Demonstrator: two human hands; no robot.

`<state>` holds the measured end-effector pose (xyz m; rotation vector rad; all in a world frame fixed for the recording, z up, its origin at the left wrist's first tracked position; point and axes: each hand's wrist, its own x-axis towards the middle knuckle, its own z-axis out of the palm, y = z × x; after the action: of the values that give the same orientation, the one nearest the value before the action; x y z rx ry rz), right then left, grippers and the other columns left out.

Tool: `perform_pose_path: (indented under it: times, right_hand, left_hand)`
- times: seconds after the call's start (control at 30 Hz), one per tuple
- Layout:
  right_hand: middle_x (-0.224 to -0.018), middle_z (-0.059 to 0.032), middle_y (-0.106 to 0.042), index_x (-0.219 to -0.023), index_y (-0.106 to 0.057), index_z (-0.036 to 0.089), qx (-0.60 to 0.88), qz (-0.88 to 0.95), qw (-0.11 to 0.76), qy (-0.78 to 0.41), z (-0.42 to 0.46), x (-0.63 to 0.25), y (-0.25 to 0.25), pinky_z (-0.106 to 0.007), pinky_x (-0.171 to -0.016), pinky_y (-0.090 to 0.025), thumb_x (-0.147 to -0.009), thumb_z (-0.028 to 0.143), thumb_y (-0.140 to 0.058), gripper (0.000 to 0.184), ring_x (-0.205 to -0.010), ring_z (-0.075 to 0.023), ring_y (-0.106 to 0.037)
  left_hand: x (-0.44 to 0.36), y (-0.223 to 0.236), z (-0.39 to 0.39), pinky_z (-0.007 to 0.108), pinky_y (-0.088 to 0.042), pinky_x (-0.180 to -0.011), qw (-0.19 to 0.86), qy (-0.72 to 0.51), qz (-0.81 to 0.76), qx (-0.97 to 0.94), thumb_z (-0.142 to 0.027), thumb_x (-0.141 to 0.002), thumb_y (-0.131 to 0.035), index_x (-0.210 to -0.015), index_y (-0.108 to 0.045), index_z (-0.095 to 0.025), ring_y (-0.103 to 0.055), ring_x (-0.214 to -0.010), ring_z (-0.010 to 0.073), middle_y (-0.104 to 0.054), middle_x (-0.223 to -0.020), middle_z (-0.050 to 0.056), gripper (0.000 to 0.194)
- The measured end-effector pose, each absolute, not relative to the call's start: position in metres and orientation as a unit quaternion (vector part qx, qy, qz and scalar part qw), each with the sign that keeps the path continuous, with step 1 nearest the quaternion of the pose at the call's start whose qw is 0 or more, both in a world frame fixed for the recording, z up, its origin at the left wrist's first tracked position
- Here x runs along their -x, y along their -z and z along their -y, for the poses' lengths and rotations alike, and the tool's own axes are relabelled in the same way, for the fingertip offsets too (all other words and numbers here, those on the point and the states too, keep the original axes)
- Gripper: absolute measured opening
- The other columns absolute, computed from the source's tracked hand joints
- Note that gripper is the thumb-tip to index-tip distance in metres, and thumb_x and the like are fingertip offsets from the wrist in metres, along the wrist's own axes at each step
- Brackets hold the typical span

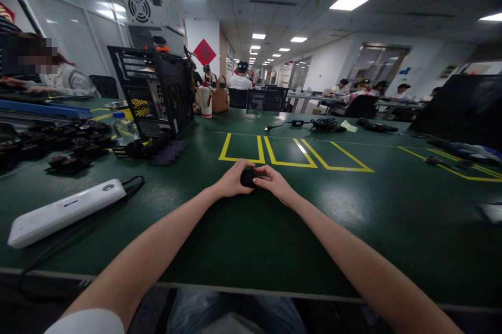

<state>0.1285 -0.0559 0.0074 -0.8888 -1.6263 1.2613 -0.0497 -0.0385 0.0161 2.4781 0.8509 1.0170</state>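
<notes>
Between my two hands, over the middle of the green table (251, 240), is a small black rounded object (247, 177); its exact kind does not show. My left hand (232, 180) wraps round its left side, thumb below and fingers above. On the right, my right hand (274, 182) pinches its edge with thumb and fingertips. Just beyond the hands, yellow tape outlines (270, 151) mark the tabletop.
At left lie a white oblong device (66, 212) with a black cord and several black parts (70, 161). An open computer case (157, 93) stands behind them, near a white cup (206, 102). Black cables (327, 125) lie farther back. A person (58, 72) sits at far left.
</notes>
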Motion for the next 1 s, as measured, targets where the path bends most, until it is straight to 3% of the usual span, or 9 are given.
perform_pose_path:
  times: [0.23, 0.4, 0.57, 0.77, 1.0]
  right_hand:
    - [-0.091, -0.0004, -0.053, -0.084, -0.049, 0.02, 0.342, 0.665, 0.463, -0.476, 0.056, -0.1261, -0.0058, -0.034, -0.08, -0.044, -0.067, 0.026, -0.062, 0.022, -0.082, -0.0135, -0.056]
    - [-0.099, -0.0034, -0.053, -0.096, -0.05, 0.02, 0.37, 0.661, 0.446, -0.476, 0.0555, -0.1261, -0.0066, -0.037, -0.084, -0.042, -0.067, 0.025, -0.061, 0.031, -0.09, -0.0162, -0.056]
    - [-0.1, -0.002, -0.054, -0.094, -0.051, 0.02, 0.335, 0.67, 0.446, -0.49, 0.058, -0.1282, -0.0071, -0.037, -0.09, -0.039, -0.061, 0.022, -0.067, 0.037, -0.095, -0.0163, -0.055]
    - [-0.093, -0.001, -0.055, -0.087, -0.052, 0.019, 0.357, 0.652, 0.46, -0.486, 0.0599, -0.1255, -0.0097, -0.035, -0.082, -0.044, -0.066, 0.027, -0.062, 0.025, -0.083, -0.014, -0.058]
    - [-0.101, -0.0039, -0.055, -0.097, -0.051, 0.019, 0.369, 0.658, 0.444, -0.484, 0.0568, -0.1276, -0.0084, -0.036, -0.084, -0.043, -0.067, 0.028, -0.061, 0.032, -0.089, -0.0161, -0.056]
  left_hand:
    - [0.0486, -0.0129, 0.0359, 0.037, -0.039, -0.085, 0.164, -0.368, -0.294, -0.867, -0.022, -0.056, -0.067, -0.107, -0.039, -0.02, -0.046, -0.098, 0.0217, -0.045, -0.106, 0.005, 0.058]
    - [0.0484, -0.0112, 0.0342, 0.037, -0.04, -0.083, 0.162, -0.368, -0.297, -0.866, -0.023, -0.055, -0.067, -0.106, -0.04, -0.02, -0.047, -0.096, 0.0214, -0.046, -0.104, 0.005, 0.057]
    - [0.0487, -0.0122, 0.0353, 0.037, -0.039, -0.084, 0.167, -0.372, -0.292, -0.865, -0.021, -0.055, -0.067, -0.106, -0.04, -0.02, -0.046, -0.098, 0.0218, -0.045, -0.106, 0.006, 0.057]
    - [0.0486, -0.0166, 0.0398, 0.037, -0.039, -0.084, 0.18, -0.368, -0.298, -0.862, -0.021, -0.056, -0.066, -0.106, -0.04, -0.021, -0.047, -0.097, 0.0217, -0.046, -0.105, 0.005, 0.056]
    - [0.0483, -0.0169, 0.0399, 0.037, -0.04, -0.082, 0.183, -0.366, -0.303, -0.861, -0.021, -0.056, -0.066, -0.104, -0.041, -0.021, -0.047, -0.096, 0.0217, -0.046, -0.104, 0.005, 0.054]
